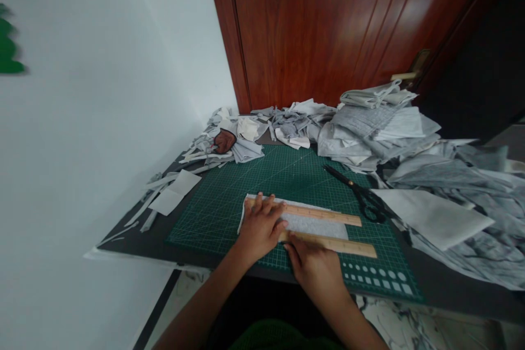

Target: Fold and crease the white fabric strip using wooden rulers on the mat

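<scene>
Nearest, right hand (319,270) curls at lower ruler (348,245), grip unclear; left hand (260,229) spreads flat across upper ruler (328,214). Scissors (351,182) and piled fabric (373,126) lie rightward.

Far ruler (324,213) and near ruler (353,246): pale wood, smooth, matt. Cloth sheet (315,225) under them: matt, faintly rough. Cutting mat (213,208): plastic-looking, smooth, dull. Scissors (343,178): dark, low sheen, brass-toned metal at pivot. Cloth heap (365,126): matt, crumpled, some pieces smooth, others coarser. Bench (447,284): dark, matt. Door (303,27): wood-look, glossy, varnish-like, bright reflections; door handle (404,76) brass-toned metal. Wall (102,120): smooth, paint-like
</scene>
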Demonstrator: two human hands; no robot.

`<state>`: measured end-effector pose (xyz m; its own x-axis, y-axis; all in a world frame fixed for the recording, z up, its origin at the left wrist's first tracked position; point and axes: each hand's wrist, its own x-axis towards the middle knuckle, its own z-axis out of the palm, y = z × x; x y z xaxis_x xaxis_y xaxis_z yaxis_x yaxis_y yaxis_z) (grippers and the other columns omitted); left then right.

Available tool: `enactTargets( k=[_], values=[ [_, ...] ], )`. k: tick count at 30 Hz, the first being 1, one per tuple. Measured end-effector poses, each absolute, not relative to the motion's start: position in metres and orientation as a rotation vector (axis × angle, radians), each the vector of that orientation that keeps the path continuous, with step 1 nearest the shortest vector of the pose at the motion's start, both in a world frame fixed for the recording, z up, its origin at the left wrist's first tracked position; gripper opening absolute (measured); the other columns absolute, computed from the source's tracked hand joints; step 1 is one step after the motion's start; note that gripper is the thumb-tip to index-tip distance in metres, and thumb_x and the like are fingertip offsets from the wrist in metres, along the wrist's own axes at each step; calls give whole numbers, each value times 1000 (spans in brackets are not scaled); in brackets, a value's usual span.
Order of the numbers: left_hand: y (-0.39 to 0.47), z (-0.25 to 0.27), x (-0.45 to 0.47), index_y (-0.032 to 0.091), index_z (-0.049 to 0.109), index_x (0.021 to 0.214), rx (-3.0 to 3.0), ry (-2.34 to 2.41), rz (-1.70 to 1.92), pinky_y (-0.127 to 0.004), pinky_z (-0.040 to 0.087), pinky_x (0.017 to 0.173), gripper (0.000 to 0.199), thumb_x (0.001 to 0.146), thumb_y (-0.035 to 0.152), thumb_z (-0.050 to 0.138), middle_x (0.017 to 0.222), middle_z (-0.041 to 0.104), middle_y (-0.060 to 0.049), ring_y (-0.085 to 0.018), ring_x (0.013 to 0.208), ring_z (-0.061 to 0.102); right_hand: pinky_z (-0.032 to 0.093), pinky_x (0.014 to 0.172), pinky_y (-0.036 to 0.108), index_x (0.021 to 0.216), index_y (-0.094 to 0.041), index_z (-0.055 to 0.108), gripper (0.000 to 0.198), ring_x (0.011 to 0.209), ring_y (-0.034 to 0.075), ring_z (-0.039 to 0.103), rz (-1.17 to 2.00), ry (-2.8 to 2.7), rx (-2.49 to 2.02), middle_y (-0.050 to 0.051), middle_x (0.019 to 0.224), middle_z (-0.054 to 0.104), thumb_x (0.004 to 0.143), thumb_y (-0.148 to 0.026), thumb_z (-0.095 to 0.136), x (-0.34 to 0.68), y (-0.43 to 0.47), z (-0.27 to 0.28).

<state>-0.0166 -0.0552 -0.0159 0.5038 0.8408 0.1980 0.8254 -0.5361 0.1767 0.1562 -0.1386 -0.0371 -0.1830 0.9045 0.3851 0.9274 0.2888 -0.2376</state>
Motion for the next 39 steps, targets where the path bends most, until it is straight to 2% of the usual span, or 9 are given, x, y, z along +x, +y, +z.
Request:
enactTargets(
  k=[5, 11, 15, 19, 25, 33, 37, 39],
  values=[
    [-59, -15, -13, 29, 55, 149, 2678, 1529, 431, -73, 23, 121, 51, 101, 45, 59, 161, 46, -11, -43, 154, 28, 50, 58, 28, 118, -19, 76, 25, 66, 21, 76, -60, -2117, -1650, 7, 92, 83, 100, -26, 59, 156, -139, -39],
    [-65, -22, 2, 19, 57, 147, 2630, 1614, 492, -63, 30, 124, 50, 103, 43, 53, 160, 48, -14, -40, 153, 34, 50, 58, 27, 123, -20, 75, 29, 66, 21, 76, -52, -2137, -1671, 7, 93, 83, 102, -26, 55, 156, -139, -43],
    [-66, -25, 4, 19, 55, 148, 2621, 1589, 506, -62, 31, 124, 50, 104, 43, 49, 158, 51, -12, -38, 150, 40, 51, 60, 27, 122, -20, 75, 29, 67, 21, 76, -54, -2144, -1667, 8, 93, 83, 102, -24, 54, 156, -140, -44],
    [-66, -28, 3, 20, 53, 150, 2594, 1594, 522, -62, 29, 126, 50, 105, 41, 46, 160, 48, -12, -37, 153, 35, 53, 65, 26, 120, -19, 75, 31, 69, 20, 76, -29, -2144, -1642, 8, 95, 83, 104, -24, 49, 157, -141, -43],
    [-65, -33, 3, 19, 50, 153, 2564, 1585, 498, -63, 26, 127, 54, 105, 42, 47, 163, 45, -12, -38, 155, 30, 54, 60, 27, 119, -19, 75, 32, 69, 22, 78, -39, -2117, -1619, 8, 99, 83, 103, -25, 48, 157, -141, -44],
    [-66, -33, 2, 19, 49, 153, 2555, 1572, 516, -64, 27, 126, 58, 104, 49, 49, 163, 44, -13, -40, 155, 30, 59, 69, 27, 115, -25, 77, 36, 78, 23, 80, 99, -2026, -1622, 6, 100, 84, 105, -33, 44, 172, -138, -37],
    [-66, -31, 3, 19, 51, 153, 2543, 1560, 499, -66, 28, 126, 59, 102, 49, 54, 163, 44, -14, -41, 155, 29, 54, 54, 30, 117, -21, 77, 41, 63, 25, 77, -118, -1948, -1861, 8, 83, 82, 106, -38, 42, 203, -118, -29],
    [-66, -30, 3, 19, 51, 153, 2540, 1574, 495, -67, 28, 125, 58, 102, 48, 55, 162, 45, -14, -40, 155, 30, 52, 54, 29, 123, -21, 75, 39, 67, 26, 78, -169, -1957, -2039, 9, 84, 82, 106, -34, 43, 218, -107, -23]
  ],
)
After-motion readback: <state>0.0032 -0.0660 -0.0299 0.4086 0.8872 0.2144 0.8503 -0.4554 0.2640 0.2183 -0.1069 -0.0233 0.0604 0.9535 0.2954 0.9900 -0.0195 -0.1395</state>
